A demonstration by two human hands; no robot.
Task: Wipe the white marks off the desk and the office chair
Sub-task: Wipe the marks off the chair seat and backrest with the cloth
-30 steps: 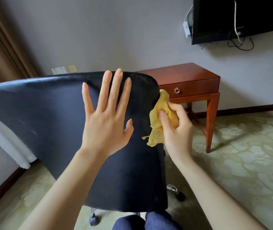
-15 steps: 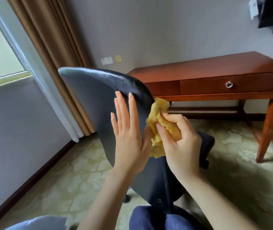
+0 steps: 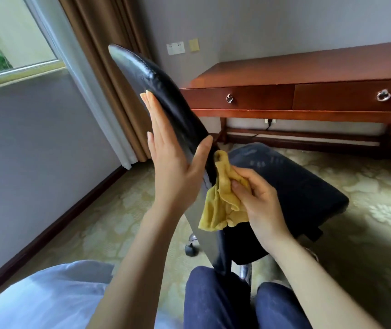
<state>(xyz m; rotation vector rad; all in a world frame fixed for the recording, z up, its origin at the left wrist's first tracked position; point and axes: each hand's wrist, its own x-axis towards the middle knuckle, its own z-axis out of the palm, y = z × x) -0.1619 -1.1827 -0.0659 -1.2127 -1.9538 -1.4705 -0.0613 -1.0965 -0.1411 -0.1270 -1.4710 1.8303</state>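
Note:
The black office chair [image 3: 294, 184] stands edge-on to me, its backrest [image 3: 156, 84] rising to the upper left. My left hand [image 3: 175, 157] lies flat with straight fingers against the back of the backrest, thumb hooked over its edge. My right hand [image 3: 258, 203] grips a crumpled yellow cloth [image 3: 220, 205] and holds it against the backrest's front side, low down near the seat. Faint white smears show on the seat's far part. The reddish wooden desk [image 3: 308, 72] with two drawers stands behind the chair along the wall.
Brown curtains [image 3: 99, 43] and a window [image 3: 4, 39] are at the left. A wall socket plate [image 3: 175, 48] sits above the desk corner. Patterned carpet [image 3: 368, 257] covers the floor. My knees in dark trousers [image 3: 218, 302] are at the bottom, close behind the chair.
The chair has swivelled so the backrest now shows edge-on. My right hand with the cloth has slid down the backrest toward the seat. My left hand stays flat on its back.

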